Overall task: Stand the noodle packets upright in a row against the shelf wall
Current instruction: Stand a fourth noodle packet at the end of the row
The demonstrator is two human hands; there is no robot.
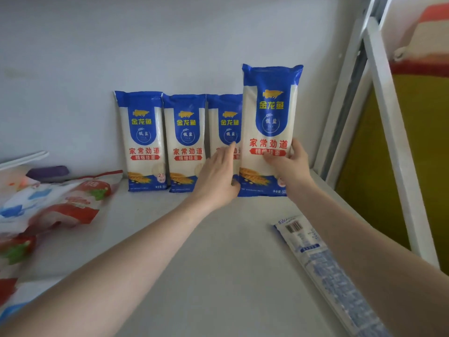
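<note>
Three blue-and-white noodle packets stand upright against the back wall (170, 45): the left packet (143, 142), the middle packet (185, 144) and a third packet (224, 125), partly hidden. My right hand (288, 164) grips a fourth packet (269, 122) upright at the row's right end, nearer to me than the others, its bottom edge near the shelf. My left hand (220, 176) lies flat with fingers apart against the third packet, beside the held one. A fifth packet (323, 266) lies flat, back side up, at the front right under my right forearm.
Red, white and blue snack bags (56, 205) lie piled at the left of the white shelf (218, 263). A purple object (47, 172) sits behind them by the wall. White metal shelf posts (388, 117) rise along the right edge.
</note>
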